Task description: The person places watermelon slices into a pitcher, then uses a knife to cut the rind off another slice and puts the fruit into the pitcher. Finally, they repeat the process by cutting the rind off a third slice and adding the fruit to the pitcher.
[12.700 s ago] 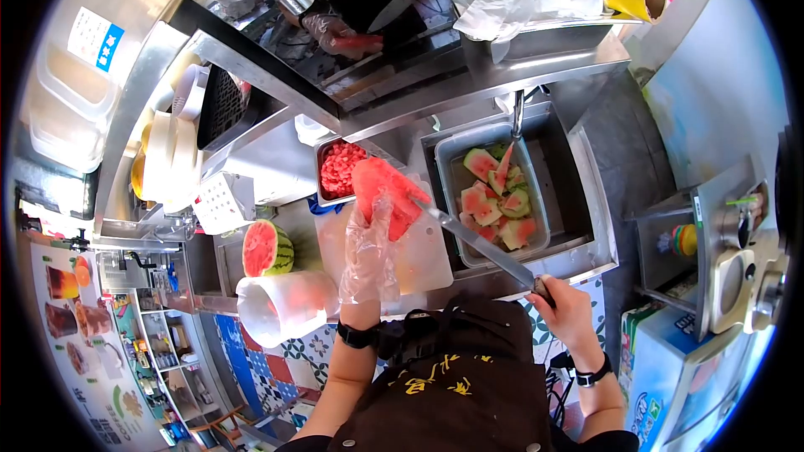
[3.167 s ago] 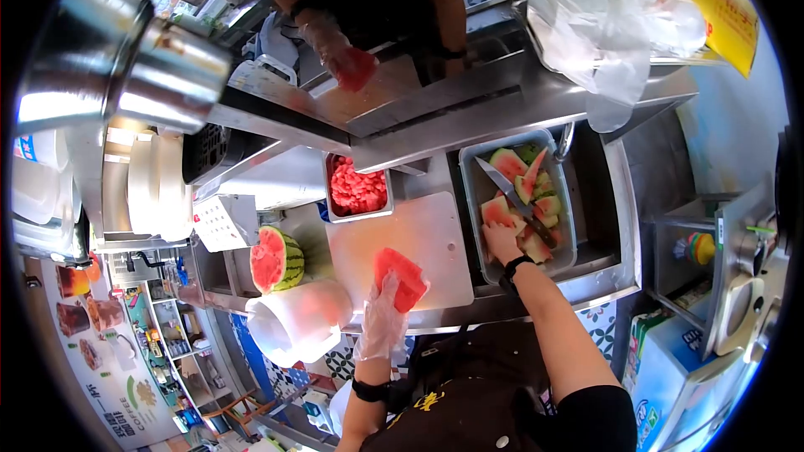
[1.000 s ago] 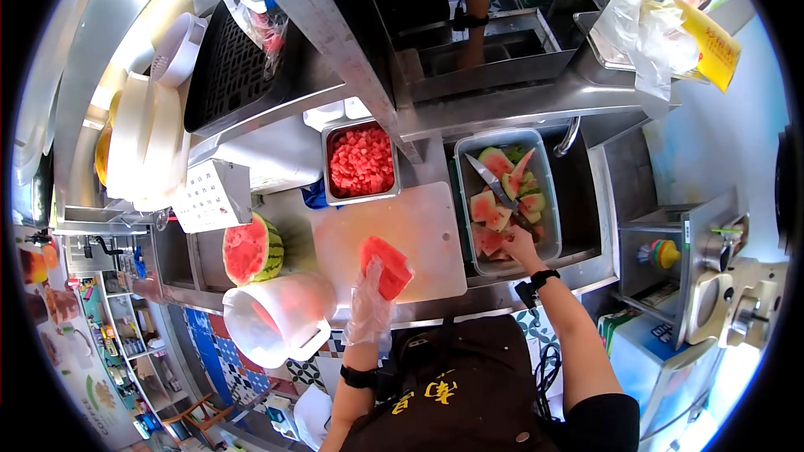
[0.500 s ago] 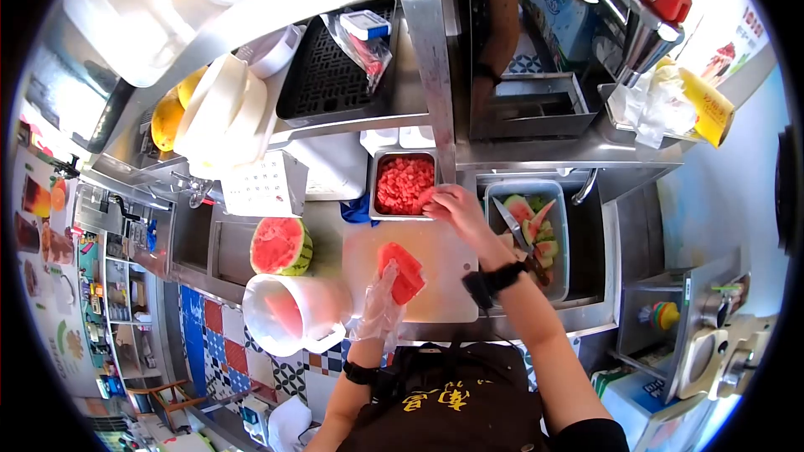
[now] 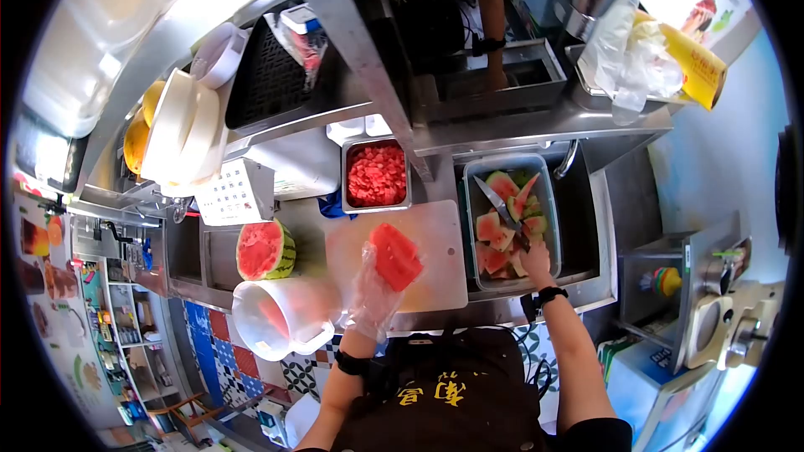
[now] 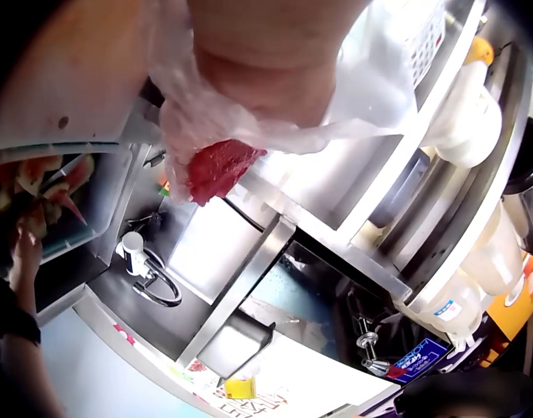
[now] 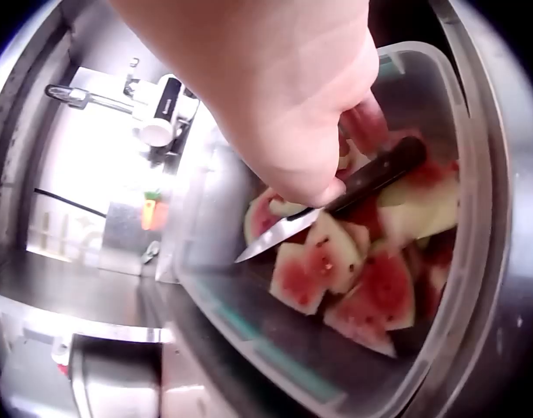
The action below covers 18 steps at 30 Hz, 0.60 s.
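My left hand [image 5: 368, 300], in a clear plastic glove, holds a rindless block of red watermelon [image 5: 396, 257] over the white cutting board [image 5: 442, 280]. The left wrist view shows the block's dark red end [image 6: 221, 170] past the glove. Down in the plastic bin [image 5: 550, 209], my bare right hand [image 5: 538, 264] is at the handle of a knife [image 7: 384, 177] lying across watermelon rinds [image 7: 311, 270]. Its thumb tip rests by the blade's base, and curled fingers meet the handle's other side. Behind the board, a metal tray [image 5: 389, 208] is full of diced watermelon [image 5: 374, 172].
Left of the board sit a cut watermelon half [image 5: 265, 251] and a white bucket [image 5: 272, 322]. The bin stands in a steel sink [image 5: 589, 234] beneath a faucet [image 5: 568, 159]. A steel shelf with a black tray [image 5: 276, 75] hangs over the back left.
My right hand has gone from the diced watermelon tray back into the bin, at the knife. Earlier it held the knife, which then lay in the bin. My left hand keeps its watermelon block.
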{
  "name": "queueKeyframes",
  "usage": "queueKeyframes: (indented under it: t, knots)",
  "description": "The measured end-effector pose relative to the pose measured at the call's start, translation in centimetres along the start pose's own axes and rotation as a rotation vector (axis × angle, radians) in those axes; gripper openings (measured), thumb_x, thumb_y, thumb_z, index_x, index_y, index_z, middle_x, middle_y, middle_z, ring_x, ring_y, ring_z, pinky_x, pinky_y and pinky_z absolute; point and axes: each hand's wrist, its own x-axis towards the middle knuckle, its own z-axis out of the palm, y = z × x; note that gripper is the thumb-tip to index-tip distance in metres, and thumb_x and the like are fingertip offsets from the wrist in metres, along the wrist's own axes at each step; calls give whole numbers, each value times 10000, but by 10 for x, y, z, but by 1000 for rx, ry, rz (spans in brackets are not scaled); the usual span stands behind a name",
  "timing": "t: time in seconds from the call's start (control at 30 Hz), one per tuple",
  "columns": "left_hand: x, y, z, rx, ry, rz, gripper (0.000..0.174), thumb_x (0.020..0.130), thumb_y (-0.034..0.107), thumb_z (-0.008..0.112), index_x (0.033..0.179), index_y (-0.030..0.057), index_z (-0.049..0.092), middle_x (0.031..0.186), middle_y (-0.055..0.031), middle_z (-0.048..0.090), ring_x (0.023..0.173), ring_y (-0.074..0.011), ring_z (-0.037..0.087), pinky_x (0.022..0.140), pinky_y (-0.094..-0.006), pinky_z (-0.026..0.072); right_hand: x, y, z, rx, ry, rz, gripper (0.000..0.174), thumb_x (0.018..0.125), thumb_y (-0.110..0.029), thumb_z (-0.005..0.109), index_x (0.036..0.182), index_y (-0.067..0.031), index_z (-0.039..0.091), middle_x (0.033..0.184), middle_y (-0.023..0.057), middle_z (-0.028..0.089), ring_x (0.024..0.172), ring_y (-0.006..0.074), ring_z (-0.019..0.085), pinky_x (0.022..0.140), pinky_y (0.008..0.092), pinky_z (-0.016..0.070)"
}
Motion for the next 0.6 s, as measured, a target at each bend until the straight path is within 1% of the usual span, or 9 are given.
queueKeyframes:
  t: [0.1,0.13,0.23,0.27,0.37,0.4,0.5,0.6]
  knots:
    - [8,-12,19,25,35,19,635,991,509,489,1395,23,423,1326,-219,545,1219,-416,536,1051,-565,419,12,18,15,-115,-54,-35,487,827,-255,651,1243,-40,518,1192,200,591,1136,401,565,919,498,500]
    - [10,-13,27,32,32,23,636,992,513,484,1400,28,422,1329,-213,544,1225,-415,533,1053,-565,417,15,17,18,-180,-96,-44,416,842,-223,643,1196,-38,527,1186,179,591,1145,369,568,895,483,506]
    - [10,-15,49,47,34,48,630,994,520,472,1411,49,424,1338,-193,545,1236,-416,526,1060,-564,411,31,10,33,-329,-67,-26,319,871,-188,626,1154,-67,542,1204,156,588,1142,339,577,891,451,501]
    - [10,-15,55,47,42,63,623,995,519,470,1412,59,427,1339,-185,547,1236,-417,526,1062,-564,409,33,9,36,-384,-24,-42,250,891,-149,602,1130,-87,561,1209,133,585,1135,315,581,896,429,490]
    - [9,-12,69,22,47,71,585,999,502,477,1411,88,439,1340,-163,552,1239,-400,528,1065,-559,408,47,13,50,-407,54,-32,203,869,-135,605,1065,-82,584,1139,128,597,1105,315,585,872,440,498]
    - [9,-11,71,10,46,63,571,1000,493,480,1410,97,443,1339,-155,554,1240,-391,530,1066,-556,408,49,10,49,-409,51,-27,218,858,-152,634,1060,-85,590,1140,114,596,1124,297,573,876,433,487]
    - [11,-12,76,16,55,76,528,998,492,490,1370,117,475,1252,-124,602,1155,-322,592,958,-520,509,52,9,43,-432,-7,-85,340,802,-239,719,1077,-84,594,1193,123,585,1169,316,554,893,444,494]
    - [18,-14,56,-23,128,53,469,987,479,528,1305,133,520,1008,-51,652,882,-212,656,710,-390,588,49,15,38,-217,-35,-85,541,733,-281,776,1176,-40,580,1171,150,610,1134,348,585,897,450,509]
